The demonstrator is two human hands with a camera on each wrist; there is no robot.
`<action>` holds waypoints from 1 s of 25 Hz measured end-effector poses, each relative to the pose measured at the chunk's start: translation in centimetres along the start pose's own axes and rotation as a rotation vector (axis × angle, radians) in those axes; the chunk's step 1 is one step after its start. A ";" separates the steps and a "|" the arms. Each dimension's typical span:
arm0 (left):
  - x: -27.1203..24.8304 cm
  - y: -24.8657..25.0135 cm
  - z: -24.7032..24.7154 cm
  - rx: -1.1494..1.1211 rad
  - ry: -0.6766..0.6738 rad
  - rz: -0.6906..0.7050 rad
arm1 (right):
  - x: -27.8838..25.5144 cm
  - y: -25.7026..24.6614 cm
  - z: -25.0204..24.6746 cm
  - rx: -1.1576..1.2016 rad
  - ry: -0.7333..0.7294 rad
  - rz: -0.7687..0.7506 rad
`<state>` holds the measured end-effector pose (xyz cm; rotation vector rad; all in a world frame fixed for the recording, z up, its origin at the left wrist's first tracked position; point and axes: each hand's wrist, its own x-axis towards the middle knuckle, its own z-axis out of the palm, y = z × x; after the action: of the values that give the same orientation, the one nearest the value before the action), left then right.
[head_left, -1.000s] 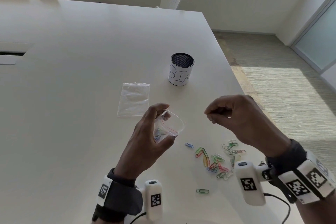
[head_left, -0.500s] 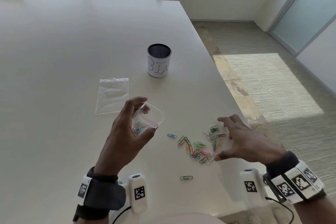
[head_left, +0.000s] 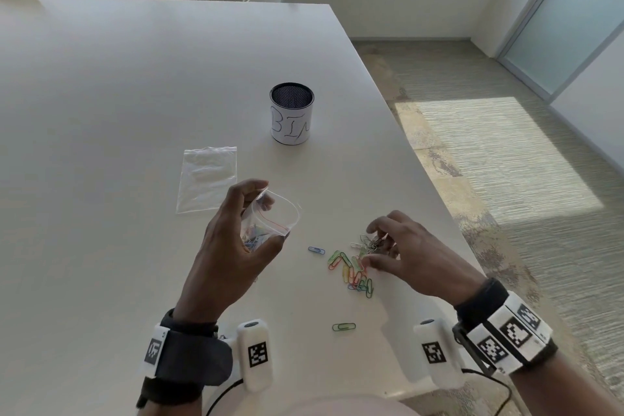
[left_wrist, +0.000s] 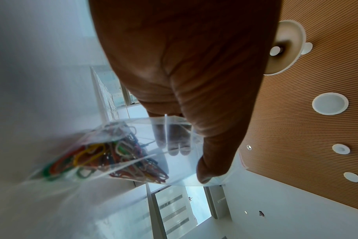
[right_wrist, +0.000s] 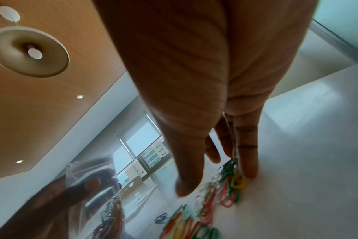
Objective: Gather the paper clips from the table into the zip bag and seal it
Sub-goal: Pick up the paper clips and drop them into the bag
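Observation:
My left hand (head_left: 271, 213) holds a small clear zip bag (head_left: 283, 216) above the table with its red-lined mouth open toward the right. Several coloured paper clips (left_wrist: 104, 155) lie inside the bag (left_wrist: 174, 169), which my left hand (left_wrist: 189, 163) holds between thumb and fingers. My right hand (head_left: 371, 245) is down on the loose pile of coloured clips (head_left: 354, 272) on the table. Its fingertips (right_wrist: 249, 171) touch the far side of the pile (right_wrist: 227, 190), with the thumb apart on the near side. A blue clip (head_left: 316, 250) and a green clip (head_left: 343, 327) lie apart from the pile.
A second, flat zip bag (head_left: 206, 179) lies on the white table (head_left: 101, 111) left of the held one. A mesh cup (head_left: 291, 118) labelled BIN stands behind. The table's right edge (head_left: 449, 213) runs close past my right hand.
My right hand came down from beside the bag's mouth to the clip pile and its fingers now close in around the clips. The left hand keeps holding the bag open.

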<state>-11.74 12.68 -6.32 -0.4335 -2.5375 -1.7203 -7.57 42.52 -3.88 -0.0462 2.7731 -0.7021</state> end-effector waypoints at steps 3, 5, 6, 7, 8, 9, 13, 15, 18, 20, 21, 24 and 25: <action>0.0 0.0 0.0 0.003 -0.001 -0.002 | -0.2 -1.4 0.7 -0.104 -0.056 -0.050; 0.0 -0.1 0.0 0.002 -0.002 0.001 | -0.2 -2.2 1.4 -0.126 -0.024 -0.093; 0.0 -0.1 0.0 0.005 -0.002 0.004 | -0.1 -2.6 1.7 -0.135 -0.010 -0.114; 0.0 -0.1 0.0 0.006 -0.003 0.006 | 0.0 -2.9 1.9 -0.153 -0.003 -0.132; 0.0 -0.1 0.0 0.006 -0.003 0.006 | 0.1 -3.1 2.1 -0.173 0.003 -0.144; 0.0 -0.1 0.0 0.005 -0.002 0.004 | 0.2 -3.4 2.1 -0.190 0.013 -0.151; 0.0 -0.1 0.0 0.000 -0.001 0.009 | 0.9 -3.7 2.3 -0.233 0.033 -0.166; 0.0 -0.1 0.0 -0.001 -0.002 0.012 | 1.2 -3.4 2.1 -0.192 0.053 -0.150; 0.0 -0.2 0.0 0.018 -0.002 0.018 | 1.8 -3.0 1.5 -0.138 0.092 -0.125; 0.0 -0.2 0.0 0.026 -0.006 0.020 | 2.1 -2.6 0.8 -0.112 0.118 -0.111; 0.1 -0.2 0.0 0.022 -0.010 0.018 | 2.3 -2.4 0.4 -0.098 0.133 -0.105; 0.1 -0.3 0.1 0.019 -0.017 0.015 | 2.5 -2.2 -1.1 -0.018 0.163 -0.087; 0.1 -0.2 0.1 0.026 -0.017 0.019 | 2.6 -2.5 -1.7 0.036 0.156 -0.076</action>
<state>-11.89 12.67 -6.54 -0.4719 -2.5554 -1.6826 -10.65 40.90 -1.96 -0.0942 2.9191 -0.8073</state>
